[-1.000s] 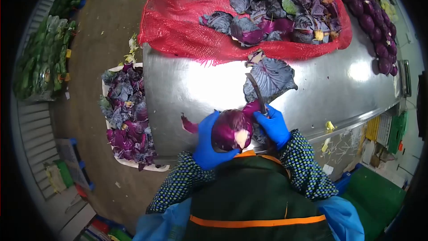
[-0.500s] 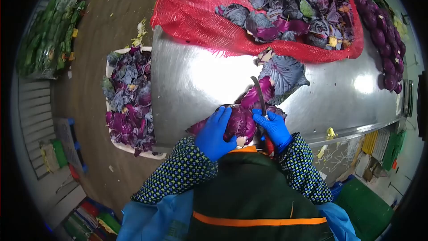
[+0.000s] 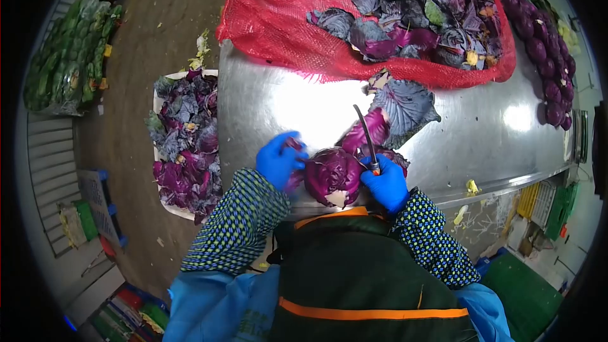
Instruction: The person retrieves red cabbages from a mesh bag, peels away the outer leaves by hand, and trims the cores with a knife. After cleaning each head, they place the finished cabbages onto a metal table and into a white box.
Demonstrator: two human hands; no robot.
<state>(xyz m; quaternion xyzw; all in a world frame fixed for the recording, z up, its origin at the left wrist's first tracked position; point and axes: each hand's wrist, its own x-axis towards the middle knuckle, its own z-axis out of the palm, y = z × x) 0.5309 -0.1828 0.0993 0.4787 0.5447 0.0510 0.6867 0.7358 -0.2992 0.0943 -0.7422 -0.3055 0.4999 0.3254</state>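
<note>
A head of red cabbage [image 3: 332, 176] rests at the near edge of the steel table [image 3: 278, 111], its pale stem end toward me. My right hand [image 3: 384, 183], in a blue glove, touches the cabbage's right side and grips a curved knife [image 3: 365, 134] with the blade pointing away. My left hand [image 3: 277, 158], also blue-gloved, is left of the cabbage and closed on a loose purple leaf [image 3: 295, 147]. Peeled outer leaves [image 3: 405, 106] lie just beyond the cabbage.
A red mesh sack [image 3: 285, 19] covered with cabbage leaves lies across the far side of the table. A row of trimmed red cabbages [image 3: 548, 63] lines the right end. A white crate of discarded leaves [image 3: 183, 142] sits on the floor at left; bagged greens [image 3: 63, 50] farther left.
My left hand has come off the cabbage and moved left and up with a leaf pulled from it. The right hand and knife have stayed beside the cabbage.
</note>
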